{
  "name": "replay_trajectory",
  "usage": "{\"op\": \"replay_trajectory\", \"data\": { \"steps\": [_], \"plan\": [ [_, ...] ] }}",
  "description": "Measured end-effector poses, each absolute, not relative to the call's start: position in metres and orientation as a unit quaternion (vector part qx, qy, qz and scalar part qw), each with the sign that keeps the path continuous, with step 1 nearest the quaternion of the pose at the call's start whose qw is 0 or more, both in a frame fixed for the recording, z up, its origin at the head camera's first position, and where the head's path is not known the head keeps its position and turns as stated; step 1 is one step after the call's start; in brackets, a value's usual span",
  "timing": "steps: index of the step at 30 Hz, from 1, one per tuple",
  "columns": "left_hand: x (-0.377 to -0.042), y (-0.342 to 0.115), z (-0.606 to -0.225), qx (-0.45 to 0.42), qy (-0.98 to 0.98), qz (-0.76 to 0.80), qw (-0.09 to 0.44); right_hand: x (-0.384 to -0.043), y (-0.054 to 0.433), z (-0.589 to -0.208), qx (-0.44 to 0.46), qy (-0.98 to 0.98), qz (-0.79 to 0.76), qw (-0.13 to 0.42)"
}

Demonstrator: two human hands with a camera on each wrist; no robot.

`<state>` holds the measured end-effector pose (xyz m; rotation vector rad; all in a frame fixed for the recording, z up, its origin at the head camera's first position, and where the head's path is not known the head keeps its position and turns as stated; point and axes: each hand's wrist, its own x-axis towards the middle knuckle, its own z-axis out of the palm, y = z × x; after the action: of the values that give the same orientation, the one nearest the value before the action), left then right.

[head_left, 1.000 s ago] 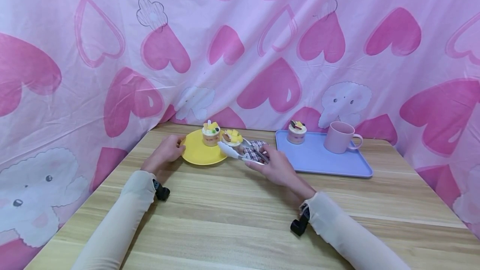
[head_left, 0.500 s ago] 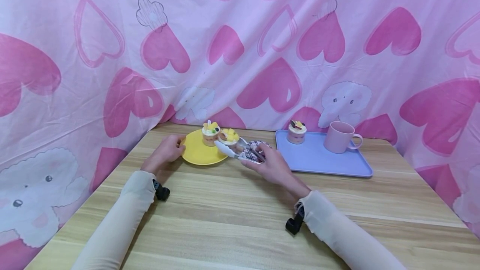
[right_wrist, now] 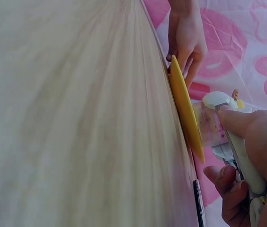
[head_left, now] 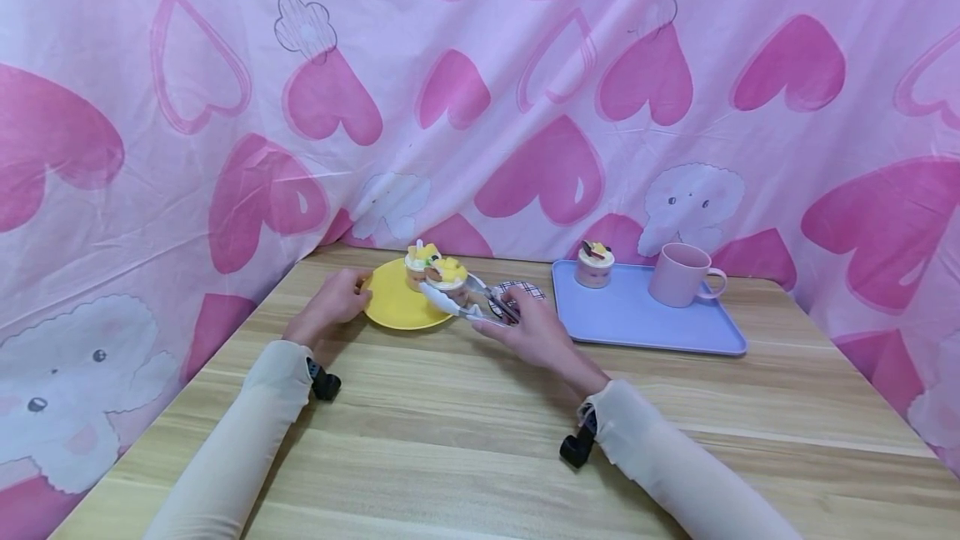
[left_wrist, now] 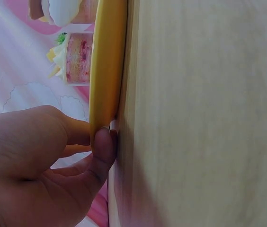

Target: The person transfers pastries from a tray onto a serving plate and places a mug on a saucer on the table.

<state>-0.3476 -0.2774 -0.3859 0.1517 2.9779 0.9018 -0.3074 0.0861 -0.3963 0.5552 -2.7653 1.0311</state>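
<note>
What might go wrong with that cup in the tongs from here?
The gripped dessert cup might bump the standing dessert cup, close by on the yellow plate. Held in the tongs, it might also slip. The left hand pinches the yellow plate, so a jerk could shift the standing dessert cup.

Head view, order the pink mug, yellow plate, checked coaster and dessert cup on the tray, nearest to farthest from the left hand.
1. Yellow plate: rim pinched by the left hand.
2. Checked coaster: right of the plate.
3. Dessert cup: blue tray's left part.
4. Pink mug: tray's right part.
</note>
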Motion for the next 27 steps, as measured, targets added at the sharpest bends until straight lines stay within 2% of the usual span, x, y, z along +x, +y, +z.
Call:
{"op": "replay_trajectory", "data": {
  "steps": [15, 27],
  "plan": [
    [-0.348, -0.277, -0.385, 0.039, 0.957, 0.286, 0.022, -0.306, 0.074, -0.398, 0.186, -0.914, 0.358, 0.035],
    [-0.348, -0.277, -0.385, 0.046, 0.958, 0.283, 0.013, -0.305, 0.079, -0.398, 0.188, -0.913, 0.358, 0.046]
  ]
}}
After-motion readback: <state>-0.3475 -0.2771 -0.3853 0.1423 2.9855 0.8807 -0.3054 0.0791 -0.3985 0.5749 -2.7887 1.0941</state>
